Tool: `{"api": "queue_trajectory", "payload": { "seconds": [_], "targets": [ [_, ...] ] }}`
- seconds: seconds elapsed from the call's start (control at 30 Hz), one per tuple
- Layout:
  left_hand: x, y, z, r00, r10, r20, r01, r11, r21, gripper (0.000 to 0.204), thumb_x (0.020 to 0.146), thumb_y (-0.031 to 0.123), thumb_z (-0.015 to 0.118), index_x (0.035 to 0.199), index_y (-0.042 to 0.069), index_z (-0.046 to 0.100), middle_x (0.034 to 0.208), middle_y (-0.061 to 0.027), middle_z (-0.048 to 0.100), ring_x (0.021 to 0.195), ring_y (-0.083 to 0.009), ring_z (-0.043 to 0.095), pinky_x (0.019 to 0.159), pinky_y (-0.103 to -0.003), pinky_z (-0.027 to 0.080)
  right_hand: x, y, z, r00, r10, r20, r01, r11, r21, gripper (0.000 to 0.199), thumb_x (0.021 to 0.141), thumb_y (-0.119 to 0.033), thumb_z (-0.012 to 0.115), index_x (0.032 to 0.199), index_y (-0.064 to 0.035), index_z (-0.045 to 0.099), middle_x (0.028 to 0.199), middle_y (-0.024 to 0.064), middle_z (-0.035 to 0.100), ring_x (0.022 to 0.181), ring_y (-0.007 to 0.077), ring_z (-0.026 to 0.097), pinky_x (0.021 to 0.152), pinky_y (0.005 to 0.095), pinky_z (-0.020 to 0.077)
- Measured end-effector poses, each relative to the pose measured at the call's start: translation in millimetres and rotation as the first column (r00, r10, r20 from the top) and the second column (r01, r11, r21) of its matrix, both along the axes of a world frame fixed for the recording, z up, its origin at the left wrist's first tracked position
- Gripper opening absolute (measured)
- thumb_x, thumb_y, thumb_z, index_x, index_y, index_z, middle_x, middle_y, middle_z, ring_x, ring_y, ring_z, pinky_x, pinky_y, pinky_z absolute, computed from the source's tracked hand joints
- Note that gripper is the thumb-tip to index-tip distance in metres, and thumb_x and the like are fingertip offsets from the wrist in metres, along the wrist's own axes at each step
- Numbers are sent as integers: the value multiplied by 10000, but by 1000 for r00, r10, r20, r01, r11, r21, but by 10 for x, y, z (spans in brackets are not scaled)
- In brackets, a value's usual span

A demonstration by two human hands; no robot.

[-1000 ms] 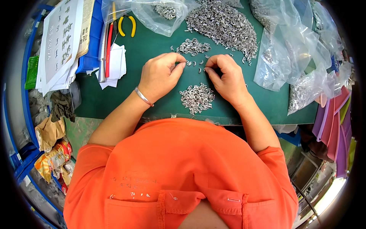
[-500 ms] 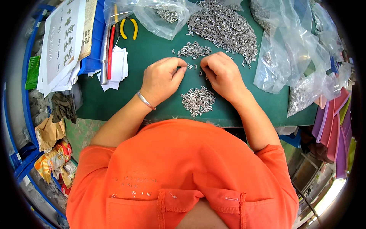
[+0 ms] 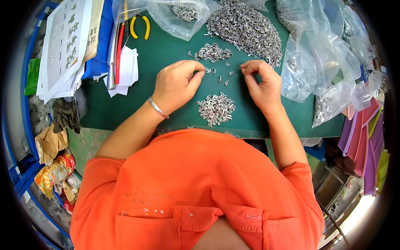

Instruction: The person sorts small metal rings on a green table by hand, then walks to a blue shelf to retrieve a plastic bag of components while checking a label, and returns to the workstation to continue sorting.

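Several loose, small, curved, silver-grey metal pieces on a dark green worktop, between left hand and right hand; on the left, thumb and forefinger tips nearly together, just beside one piece; on the right, thumb and forefinger curled close, a little clear of the nearest piece; cannot tell of anything pinched in either; toward the orange cloth shirt, a compact pile of shiny curved metal bits; farther off, a small grey pile, then a large grey heap near clear plastic bags.

Heaped pieces on table, pliers left, bags right
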State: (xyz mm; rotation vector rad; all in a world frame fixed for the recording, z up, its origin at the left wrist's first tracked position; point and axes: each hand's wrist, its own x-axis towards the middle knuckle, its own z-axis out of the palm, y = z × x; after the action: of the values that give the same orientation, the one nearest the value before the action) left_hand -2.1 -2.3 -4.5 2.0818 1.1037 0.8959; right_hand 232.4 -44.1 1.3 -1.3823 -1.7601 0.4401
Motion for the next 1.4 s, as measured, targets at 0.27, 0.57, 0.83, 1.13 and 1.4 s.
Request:
{"api": "queue_trajectory", "payload": {
  "seconds": [0.27, 0.57, 0.83, 1.13, 1.4],
  "targets": [
    [1, -3, 13, 1000, 1, 8, -1, 1000, -20, 91, 814, 64, 694, 899, 33, 688, 756, -94, 646, 512, -159, 551, 510, -279, 439, -132, 0, -41, 999, -43, 1, 43, 986, -161, 138, 747, 28, 701, 800, -43, 595, 793, 78, 644, 747, 247, 628, 652, 332, 509],
    [3, -6, 34, 1000, 5, -20, -5, 1000, -13, 98, 814, 67, 698, 908, 40, 690, 723, -89, 625, 512, -159, 544, 504, -283, 433, -169, -111, 27, 992, 78, -97, -96, 977, -193, 138, 741, 40, 695, 788, -41, 594, 814, 74, 660, 765, 244, 629, 671, 339, 513],
    [5, -7, 3, 1000, 14, -5, -14, 1000, 0, 94, 815, 82, 698, 901, 44, 690, 738, -92, 632, 513, -178, 544, 514, -297, 442, -249, -35, 21, 983, 184, 3, -183, 981, -62, 140, 741, 53, 668, 817, -41, 597, 804, 80, 643, 768, 273, 612, 677, 356, 502],
    [7, -4, 16, 1000, 10, -22, -10, 1000, -2, 84, 815, 90, 695, 888, 49, 688, 753, -95, 644, 536, -199, 570, 533, -309, 460, -194, -8, -26, 908, 295, 299, -345, 929, 132, 163, 684, 46, 654, 787, -56, 581, 851, 55, 666, 793, 242, 631, 679, 347, 505],
    [4, -1, -4, 1000, 7, -16, -6, 1000, 14, 82, 810, 88, 694, 884, 52, 688, 750, -98, 641, 529, -199, 563, 526, -314, 451, -150, -45, 32, 941, 261, 215, -288, 952, 107, 159, 673, 8, 681, 780, -62, 587, 859, 43, 672, 790, 231, 636, 681, 338, 504]
  ]
}}
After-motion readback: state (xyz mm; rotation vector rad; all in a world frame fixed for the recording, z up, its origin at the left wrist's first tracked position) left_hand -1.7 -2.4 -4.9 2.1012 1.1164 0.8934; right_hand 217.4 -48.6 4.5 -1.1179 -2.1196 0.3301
